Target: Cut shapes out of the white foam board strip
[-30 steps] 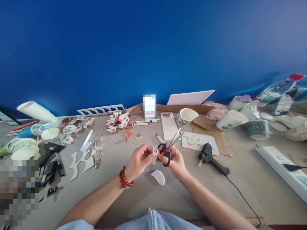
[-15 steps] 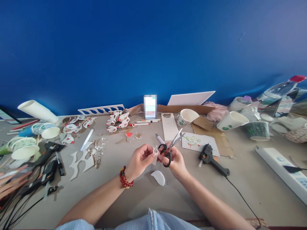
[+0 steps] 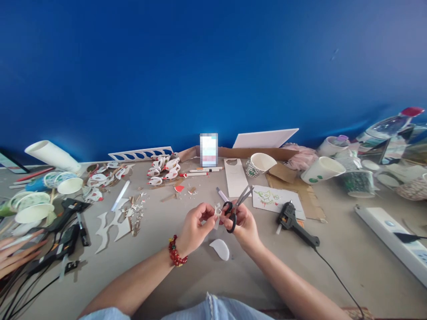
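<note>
Between the fingertips of my left hand (image 3: 199, 226) is a small white cut paper piece (image 3: 217, 210) with a curved notch at its top. My right hand (image 3: 245, 227) is closed around black-handled scissors (image 3: 239, 202), whose blades point up and away from me, slightly apart. Its thumb and fingertips come close to the paper piece; whether they touch it I cannot tell. On the table just below my hands lies a white teardrop-shaped foam piece (image 3: 220, 250). A purple-capped pen (image 3: 222, 194) rests beyond my fingers.
A black glue gun (image 3: 296, 224) with its cord lies to the right, beside a chick drawing (image 3: 267, 195). Paper cups (image 3: 260, 164) and a power strip (image 3: 393, 240) stand further out. At left are white-and-red bird shapes (image 3: 165, 169), scraps, more glue guns and another person's hand (image 3: 20, 253).
The scissor blades have come closer together and swung slightly left and down. The paper piece has turned a little, showing its notch more clearly. At far left, the other person's hand has shifted right.
</note>
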